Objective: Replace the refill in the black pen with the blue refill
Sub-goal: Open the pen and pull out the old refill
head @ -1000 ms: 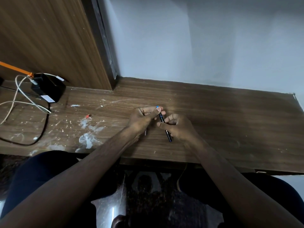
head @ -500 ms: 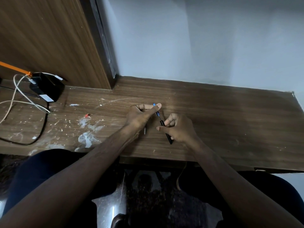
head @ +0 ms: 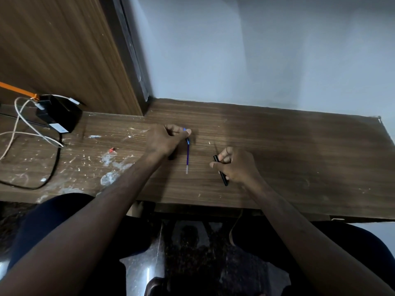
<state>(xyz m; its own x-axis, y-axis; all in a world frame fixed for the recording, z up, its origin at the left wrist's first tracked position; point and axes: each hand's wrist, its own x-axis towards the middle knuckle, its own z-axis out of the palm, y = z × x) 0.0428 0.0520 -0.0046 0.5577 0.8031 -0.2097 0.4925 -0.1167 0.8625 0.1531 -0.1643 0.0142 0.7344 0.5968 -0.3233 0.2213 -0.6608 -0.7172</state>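
My left hand (head: 164, 141) pinches the top end of a thin blue refill (head: 187, 155), which hangs down over the wooden desk (head: 299, 150) with its pale tip lowest. A small dark piece pokes out under the left palm at its heel. My right hand (head: 237, 165) is closed around the black pen barrel (head: 222, 174), which slants down and to the right, its open end near the fingertips. The refill is fully outside the barrel, and the two hands are a short gap apart.
A black adapter (head: 57, 116) with white cables (head: 19, 129) and a black cord sits at the desk's back left. White flecks, clear plastic scraps (head: 111, 176) and a small red bit (head: 111, 149) litter the left part. A wooden panel and a wall bound the back.
The refill has come out of the black barrel. My left hand moved left and up with the refill, my right hand moved right with the barrel.
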